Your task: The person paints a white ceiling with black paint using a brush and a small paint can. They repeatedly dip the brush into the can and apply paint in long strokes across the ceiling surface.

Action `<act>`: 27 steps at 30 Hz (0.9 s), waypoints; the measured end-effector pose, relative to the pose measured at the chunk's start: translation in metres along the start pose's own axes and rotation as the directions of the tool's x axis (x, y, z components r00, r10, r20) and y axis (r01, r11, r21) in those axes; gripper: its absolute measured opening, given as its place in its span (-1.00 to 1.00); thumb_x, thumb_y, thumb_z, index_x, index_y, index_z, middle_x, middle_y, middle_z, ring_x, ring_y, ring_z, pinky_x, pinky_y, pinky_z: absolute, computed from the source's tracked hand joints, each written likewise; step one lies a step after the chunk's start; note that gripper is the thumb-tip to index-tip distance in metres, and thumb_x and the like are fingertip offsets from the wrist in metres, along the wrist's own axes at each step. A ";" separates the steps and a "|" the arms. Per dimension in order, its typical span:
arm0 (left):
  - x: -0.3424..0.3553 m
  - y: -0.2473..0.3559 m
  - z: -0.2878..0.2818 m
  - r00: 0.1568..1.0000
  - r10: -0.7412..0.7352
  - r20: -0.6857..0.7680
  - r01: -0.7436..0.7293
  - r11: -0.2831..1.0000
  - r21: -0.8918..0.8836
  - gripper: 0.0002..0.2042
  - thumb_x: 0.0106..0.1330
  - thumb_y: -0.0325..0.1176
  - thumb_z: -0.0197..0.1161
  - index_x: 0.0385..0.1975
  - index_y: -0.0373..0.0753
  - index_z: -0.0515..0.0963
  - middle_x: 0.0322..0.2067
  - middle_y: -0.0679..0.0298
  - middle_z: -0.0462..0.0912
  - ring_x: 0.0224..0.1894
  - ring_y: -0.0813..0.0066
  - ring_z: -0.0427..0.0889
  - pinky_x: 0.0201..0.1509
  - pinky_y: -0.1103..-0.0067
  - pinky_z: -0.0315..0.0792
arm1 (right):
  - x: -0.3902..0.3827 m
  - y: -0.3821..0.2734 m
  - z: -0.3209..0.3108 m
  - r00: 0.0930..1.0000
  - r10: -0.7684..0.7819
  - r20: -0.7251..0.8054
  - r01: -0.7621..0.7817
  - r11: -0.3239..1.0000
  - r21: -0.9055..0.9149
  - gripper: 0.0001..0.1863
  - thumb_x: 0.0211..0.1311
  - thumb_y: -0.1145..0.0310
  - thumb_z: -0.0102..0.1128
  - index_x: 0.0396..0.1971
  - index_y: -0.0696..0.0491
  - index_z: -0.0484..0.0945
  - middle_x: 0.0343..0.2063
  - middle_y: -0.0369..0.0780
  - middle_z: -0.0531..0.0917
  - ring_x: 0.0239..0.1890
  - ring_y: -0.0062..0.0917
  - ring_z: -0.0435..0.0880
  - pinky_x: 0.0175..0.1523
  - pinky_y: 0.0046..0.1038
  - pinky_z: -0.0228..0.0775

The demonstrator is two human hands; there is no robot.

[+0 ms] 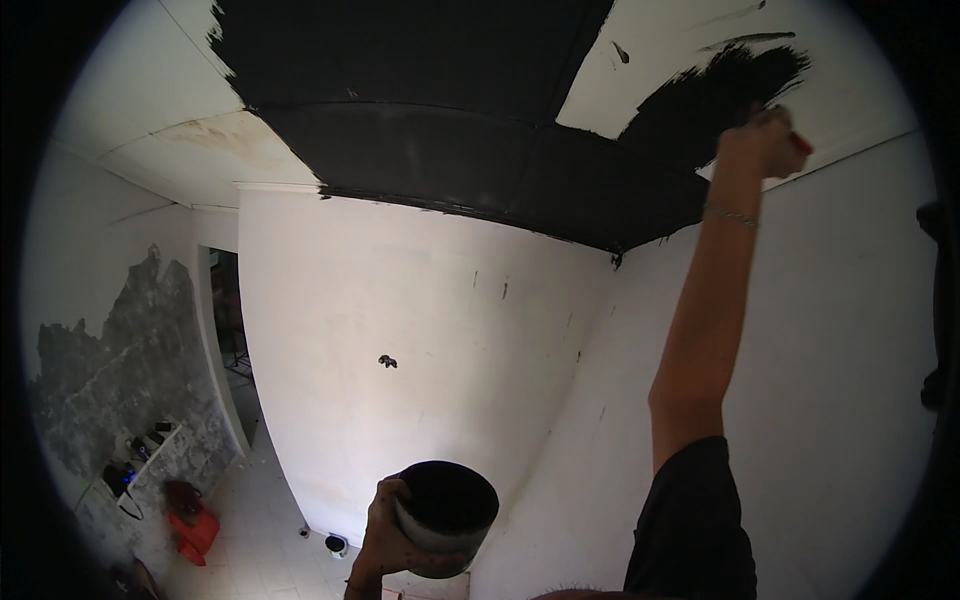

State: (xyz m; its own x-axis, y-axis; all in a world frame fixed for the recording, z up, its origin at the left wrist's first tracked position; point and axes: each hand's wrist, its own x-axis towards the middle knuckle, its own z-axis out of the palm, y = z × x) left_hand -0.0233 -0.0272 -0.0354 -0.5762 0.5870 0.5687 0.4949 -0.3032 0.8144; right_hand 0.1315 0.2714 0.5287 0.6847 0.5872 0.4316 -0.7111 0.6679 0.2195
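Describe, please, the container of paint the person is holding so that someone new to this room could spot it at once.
Start at the white wall under the half-blackened ceiling and drop to the bottom of the picture. There the left hand grips a small round pot, black inside and along its rim. Unlike the small pot on the floor by the wall's foot, it is held up in the air.

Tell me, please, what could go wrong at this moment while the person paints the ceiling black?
1. The right hand works the brush overhead, so black paint may drip onto the arm or the white wall.
2. The left hand holds an open paint pot while the person looks upward; it could tilt and spill.
3. Strokes near the ceiling edge may smear the wall.
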 end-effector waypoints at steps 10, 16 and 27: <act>0.011 -0.002 0.004 0.998 0.019 0.063 -0.021 0.999 0.042 0.08 -0.45 -0.06 0.88 0.07 -0.09 0.18 0.10 0.01 0.59 0.20 0.07 0.62 0.27 0.20 0.55 | 0.034 -0.048 0.005 0.850 -0.341 0.401 0.122 0.868 0.481 -0.69 0.45 0.39 0.00 -0.09 0.39 0.46 -0.04 0.07 0.67 0.05 -0.33 0.76 0.30 -0.38 0.65; 0.011 -0.004 0.011 0.994 0.058 0.092 -0.061 0.998 0.022 0.08 -0.46 -0.02 0.88 0.07 -0.11 0.20 0.11 0.01 0.58 0.20 0.06 0.61 0.29 0.21 0.54 | 0.006 0.053 -0.071 0.938 -0.165 0.306 -0.007 0.871 0.491 -0.67 0.30 0.38 0.32 -0.09 0.33 0.55 -0.10 -0.02 0.68 -0.08 -0.34 0.77 0.21 -0.39 0.70; 0.005 -0.006 0.008 0.996 0.027 0.081 -0.021 0.997 -0.075 0.06 -0.42 0.08 0.85 0.08 -0.15 0.24 0.11 -0.01 0.61 0.20 0.05 0.64 0.31 0.20 0.53 | -0.016 0.068 -0.075 0.967 0.234 -0.099 -0.239 0.970 -0.048 -0.71 0.21 0.52 0.36 -0.21 0.17 0.39 -0.16 -0.03 0.60 -0.27 -0.37 0.71 -0.17 -0.37 0.75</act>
State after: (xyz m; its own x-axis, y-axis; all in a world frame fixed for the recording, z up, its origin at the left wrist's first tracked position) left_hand -0.0236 -0.0163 -0.0381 -0.5085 0.6373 0.5790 0.4568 -0.3704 0.8088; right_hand 0.0841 0.3421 0.4711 0.5119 0.7693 0.3824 -0.8458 0.5292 0.0676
